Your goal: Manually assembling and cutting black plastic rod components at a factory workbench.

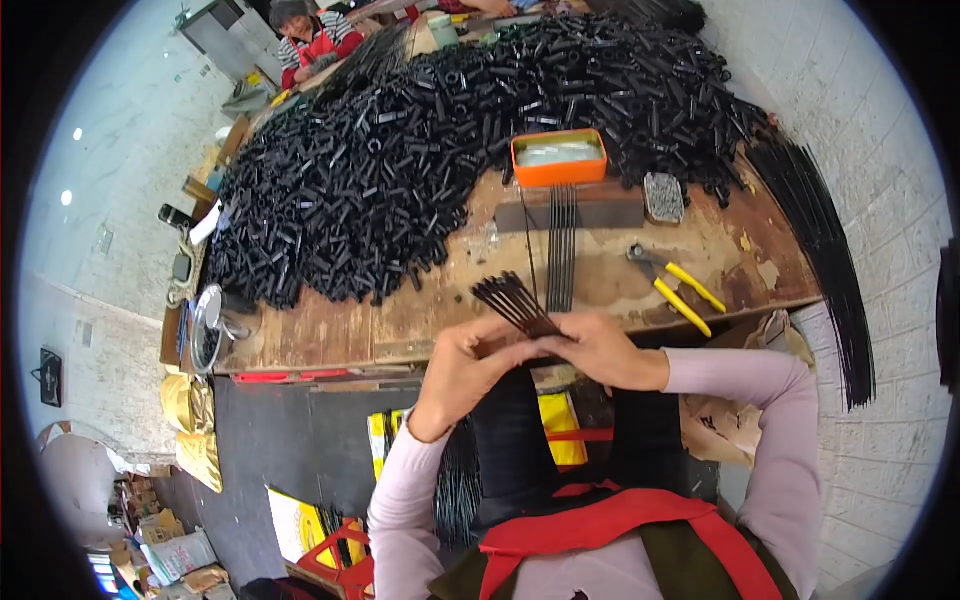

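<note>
Both hands meet at the near edge of a worn wooden workbench (pixel 420 320). My left hand (pixel 462 372) and my right hand (pixel 600 350) pinch a small fan of thin black rods (pixel 512 300), whose tips spread up and to the left. Just beyond the fan, several more black rods (pixel 562 245) lie straight across a grey block (pixel 610 214). A huge heap of short black tubes (pixel 420 140) covers the far half of the bench.
An orange tray (pixel 558 157) sits at the heap's edge, a small studded block (pixel 663 196) beside it. Yellow-handled pliers (pixel 675 287) lie to the right. A long bundle of black rods (pixel 825 250) curves along the right edge. Another person (pixel 310 40) sits at the far end.
</note>
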Motion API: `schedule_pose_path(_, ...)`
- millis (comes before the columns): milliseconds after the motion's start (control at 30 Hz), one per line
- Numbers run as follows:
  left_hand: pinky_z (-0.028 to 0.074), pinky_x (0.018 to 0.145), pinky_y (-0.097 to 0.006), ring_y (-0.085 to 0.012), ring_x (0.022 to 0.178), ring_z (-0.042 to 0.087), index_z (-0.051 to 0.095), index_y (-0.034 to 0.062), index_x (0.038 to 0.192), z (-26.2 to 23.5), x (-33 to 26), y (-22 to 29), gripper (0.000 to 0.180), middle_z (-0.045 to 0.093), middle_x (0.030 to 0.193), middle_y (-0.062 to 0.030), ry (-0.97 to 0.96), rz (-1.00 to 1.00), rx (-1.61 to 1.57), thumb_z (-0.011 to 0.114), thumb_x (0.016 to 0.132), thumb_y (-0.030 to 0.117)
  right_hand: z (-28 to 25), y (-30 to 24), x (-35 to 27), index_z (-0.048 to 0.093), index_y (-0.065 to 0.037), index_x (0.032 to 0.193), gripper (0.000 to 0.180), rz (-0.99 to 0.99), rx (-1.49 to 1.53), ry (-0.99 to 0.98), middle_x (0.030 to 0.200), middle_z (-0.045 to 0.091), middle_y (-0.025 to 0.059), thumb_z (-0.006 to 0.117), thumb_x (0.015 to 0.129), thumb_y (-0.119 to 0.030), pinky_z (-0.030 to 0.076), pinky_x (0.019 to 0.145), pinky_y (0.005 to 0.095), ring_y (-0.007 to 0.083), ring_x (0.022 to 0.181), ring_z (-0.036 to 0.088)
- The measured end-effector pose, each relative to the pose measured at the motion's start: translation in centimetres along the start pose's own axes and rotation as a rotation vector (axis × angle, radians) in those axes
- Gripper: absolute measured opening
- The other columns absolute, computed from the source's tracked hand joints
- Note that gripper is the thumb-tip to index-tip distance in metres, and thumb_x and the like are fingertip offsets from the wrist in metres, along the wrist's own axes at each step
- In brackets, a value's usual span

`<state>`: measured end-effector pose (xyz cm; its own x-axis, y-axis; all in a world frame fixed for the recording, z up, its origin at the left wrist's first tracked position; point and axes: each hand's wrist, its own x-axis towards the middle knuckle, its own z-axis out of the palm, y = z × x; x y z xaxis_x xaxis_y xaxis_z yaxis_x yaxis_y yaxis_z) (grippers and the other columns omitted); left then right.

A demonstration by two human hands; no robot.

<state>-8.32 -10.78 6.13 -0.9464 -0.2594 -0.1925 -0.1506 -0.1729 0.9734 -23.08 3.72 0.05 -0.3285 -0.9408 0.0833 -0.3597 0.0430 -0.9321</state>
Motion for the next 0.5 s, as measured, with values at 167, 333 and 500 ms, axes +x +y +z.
schedule_pose_path(167, 0.057, 0.085, -0.031, -0.0217, 0.093, 0.068, 0.064, -0.0084, 0.110, 4.1, -2.2, 5.0, 0.021, 0.069, 0.107, -0.0176, 0.172, 0.309, 0.060, 0.059, 0.090, -0.006, 1.5, 2.4, -0.6, 0.065, -0.004, 0.116, 0.027, -0.168, 0.082, 0.050, 0.082, 0.066, 0.0129, 0.064, 0.090, -0.012, 0.048, 0.064, 0.0319, 0.0209, 0.068, 0.061)
schedule_pose_path(333, 0.055, 0.093, -0.037, -0.0255, 0.101, 0.066, 0.064, -0.0087, 0.109, 4.2, -2.1, 2.8, 0.020, 0.067, 0.107, -0.0199, 0.136, 0.358, 0.004, 0.060, 0.090, -0.005, -0.5, 0.8, -1.6, 0.062, -0.001, 0.118, 0.031, -0.248, -0.039, 0.022, 0.110, 0.064, 0.0146, 0.063, 0.090, -0.014, 0.048, 0.088, 0.0337, 0.0265, 0.102, 0.062)
schedule_pose_path(500, 0.054, 0.094, -0.037, -0.0253, 0.104, 0.065, 0.064, -0.0089, 0.111, 4.8, -1.9, 3.7, 0.023, 0.067, 0.110, -0.0191, 0.141, 0.314, 0.114, 0.061, 0.088, -0.009, -6.8, 0.1, 3.1, 0.061, -0.005, 0.113, 0.027, -0.532, -0.517, -0.145, 0.122, 0.056, 0.0169, 0.059, 0.091, -0.021, 0.042, 0.103, 0.0457, 0.0360, 0.118, 0.052)
